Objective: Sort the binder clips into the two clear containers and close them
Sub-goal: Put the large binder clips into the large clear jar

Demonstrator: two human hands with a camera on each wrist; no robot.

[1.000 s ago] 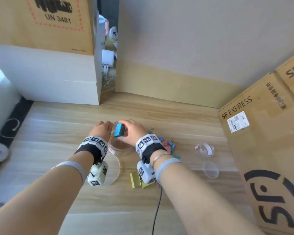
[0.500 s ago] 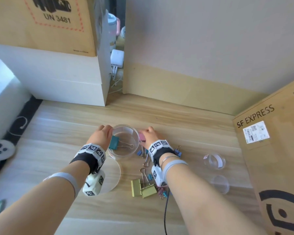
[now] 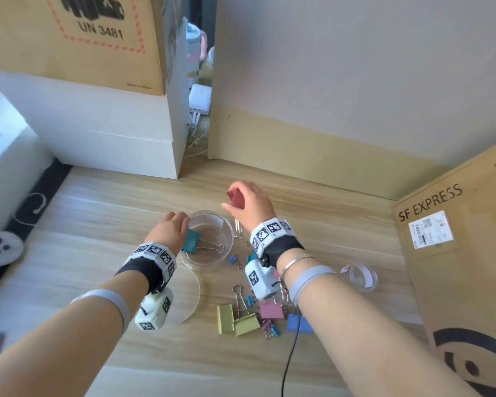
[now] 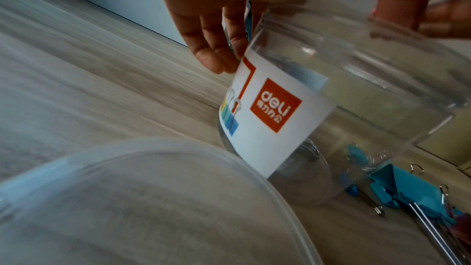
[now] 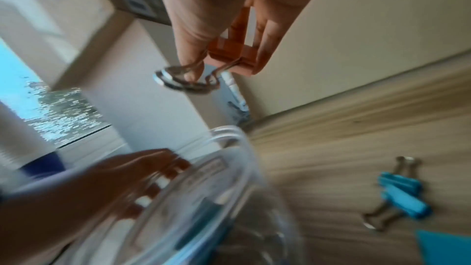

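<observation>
The large clear container [image 3: 212, 255] stands upright on the wooden table, with a teal binder clip [image 3: 191, 240] inside it. My left hand [image 3: 173, 227] grips its left wall, fingers [image 4: 216, 55] on the white label. Just beyond the right rim, my right hand [image 3: 242, 203] pinches a red binder clip [image 3: 236, 199] raised above the table; the clip [image 5: 237, 47] hangs with its wire handles down. A pile of loose clips [image 3: 249, 316] in green, pink and blue lies under my right wrist. The small clear container [image 3: 358, 277] sits to the right.
The large round lid [image 3: 185, 296] lies flat under my left wrist. An SF Express cardboard box [image 3: 455, 253] borders the right side, and white boxes [image 3: 112, 138] stand at the back left. A black cable [image 3: 289, 359] runs towards the near edge.
My right hand let the teal clip go into the large container, reached right to the table and now holds a red clip lifted near the rim. The left hand stayed on the container.
</observation>
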